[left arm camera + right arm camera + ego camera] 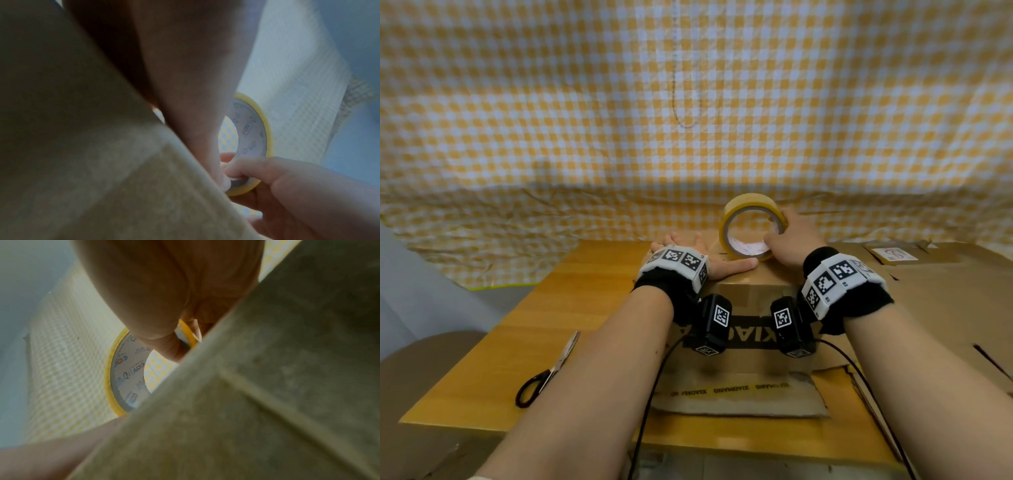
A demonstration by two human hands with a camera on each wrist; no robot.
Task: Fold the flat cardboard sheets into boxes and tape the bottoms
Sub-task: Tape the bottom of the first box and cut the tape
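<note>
A folded cardboard box (750, 339) with black lettering stands on the wooden table (592, 308). On its top a yellow tape roll (751, 228) stands on edge. My right hand (789, 240) grips the roll, thumb inside the core and fingers over the rim. The roll's printed core (131, 369) and yellow rim (265, 128) show in both wrist views. My left hand (698, 255) lies flat on the box top, fingers spread, its thumb stretched toward the foot of the roll. The box top itself is mostly hidden behind my wrists.
Black-handled scissors (544, 373) lie on the table at the left. Flat cardboard sheets (928, 301) are stacked to the right, one bearing a label (893, 254). Another flat sheet (739, 397) lies under the box. A yellow checked cloth (688, 120) hangs behind.
</note>
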